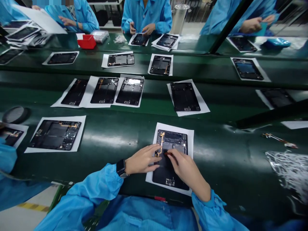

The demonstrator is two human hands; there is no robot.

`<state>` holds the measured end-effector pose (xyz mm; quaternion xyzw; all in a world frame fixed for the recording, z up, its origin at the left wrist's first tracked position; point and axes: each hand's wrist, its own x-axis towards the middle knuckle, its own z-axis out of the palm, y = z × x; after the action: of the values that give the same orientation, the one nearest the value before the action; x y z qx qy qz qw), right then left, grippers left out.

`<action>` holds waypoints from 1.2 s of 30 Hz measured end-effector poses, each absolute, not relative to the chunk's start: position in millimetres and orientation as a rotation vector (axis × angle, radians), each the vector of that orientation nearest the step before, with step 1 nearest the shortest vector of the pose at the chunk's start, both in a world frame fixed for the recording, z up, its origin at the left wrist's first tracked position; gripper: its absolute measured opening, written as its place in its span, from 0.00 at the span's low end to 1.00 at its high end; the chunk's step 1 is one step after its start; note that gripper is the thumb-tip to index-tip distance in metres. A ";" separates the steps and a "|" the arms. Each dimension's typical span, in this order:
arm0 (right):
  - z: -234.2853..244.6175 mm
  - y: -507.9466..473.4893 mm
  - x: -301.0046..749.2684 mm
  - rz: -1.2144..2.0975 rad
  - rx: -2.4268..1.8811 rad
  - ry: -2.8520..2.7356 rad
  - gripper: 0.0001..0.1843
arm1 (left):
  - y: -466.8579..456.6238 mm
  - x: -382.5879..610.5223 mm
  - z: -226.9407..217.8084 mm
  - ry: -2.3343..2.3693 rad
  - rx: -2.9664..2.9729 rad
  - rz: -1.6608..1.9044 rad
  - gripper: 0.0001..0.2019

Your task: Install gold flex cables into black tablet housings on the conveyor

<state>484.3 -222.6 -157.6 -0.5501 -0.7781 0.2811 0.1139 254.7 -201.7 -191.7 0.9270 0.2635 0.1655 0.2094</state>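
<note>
A dark tablet back housing lies on a white paper sheet on the green conveyor belt, right in front of me. An orange flex cable runs along its upper left part. The fingertips of my left hand, with a black wristwatch on the wrist, rest on the lower end of that cable. My right hand lies over the housing's middle, pinching a small red-tipped object. Its exact kind is too small to tell. The two hands nearly touch.
Several more housings on paper sheets line the green belts ahead. Co-workers in blue smocks handle housings beyond. A red box stands at the far belt. Clear plastic scraps and thin cables lie to my right.
</note>
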 end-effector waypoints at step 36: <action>-165.0 -224.4 440.6 0.480 -1.660 -2.523 0.09 | -208.8 244.1 -198.6 0.744 2.567 0.380 0.24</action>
<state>440.6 -224.4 -165.0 -0.5423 -0.8243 0.1570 0.0417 244.1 -208.8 -198.6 0.9278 0.2688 0.1372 0.2192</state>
